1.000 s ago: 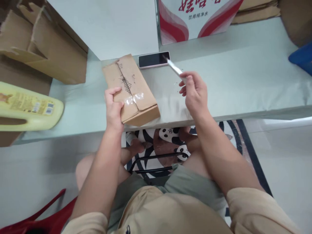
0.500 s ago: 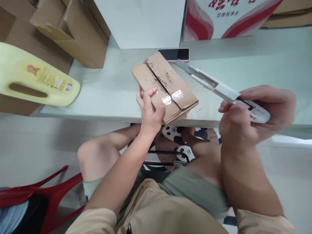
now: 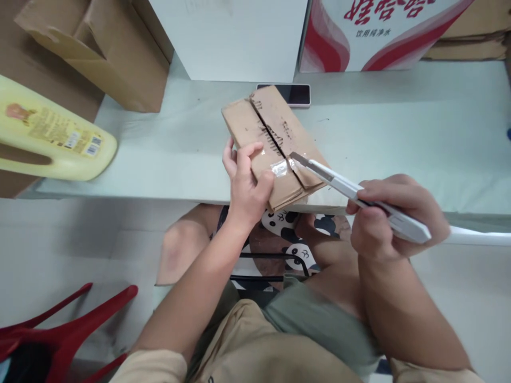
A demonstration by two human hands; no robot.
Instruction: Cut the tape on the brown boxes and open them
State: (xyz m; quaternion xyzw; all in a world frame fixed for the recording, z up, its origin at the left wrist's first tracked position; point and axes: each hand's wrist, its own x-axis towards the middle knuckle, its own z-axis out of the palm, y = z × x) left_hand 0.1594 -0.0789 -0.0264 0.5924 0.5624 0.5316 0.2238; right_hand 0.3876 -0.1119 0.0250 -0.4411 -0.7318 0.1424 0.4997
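Note:
A small brown cardboard box (image 3: pixel 259 130), taped along its centre seam, lies at the near edge of the pale table (image 3: pixel 399 133). My left hand (image 3: pixel 245 183) grips the box's near left corner, fingers closed over its top. In my right hand (image 3: pixel 389 218), closed round its handle, is a white utility knife (image 3: pixel 351 191). The blade tip touches the clear tape at the near end of the seam.
A phone (image 3: pixel 293 94) lies face up just behind the box. A yellow jug (image 3: pixel 48 141) lies on its side at the left. Cardboard boxes (image 3: pixel 107 53) stand at the back left, a white box (image 3: pixel 235 37) and a red-and-white carton (image 3: pixel 375 32) behind. A red chair (image 3: pixel 59 335) is at bottom left.
My right hand has brought the knife down and left, from pointing over the table to the tape on the box's seam. My left hand keeps its hold on the box.

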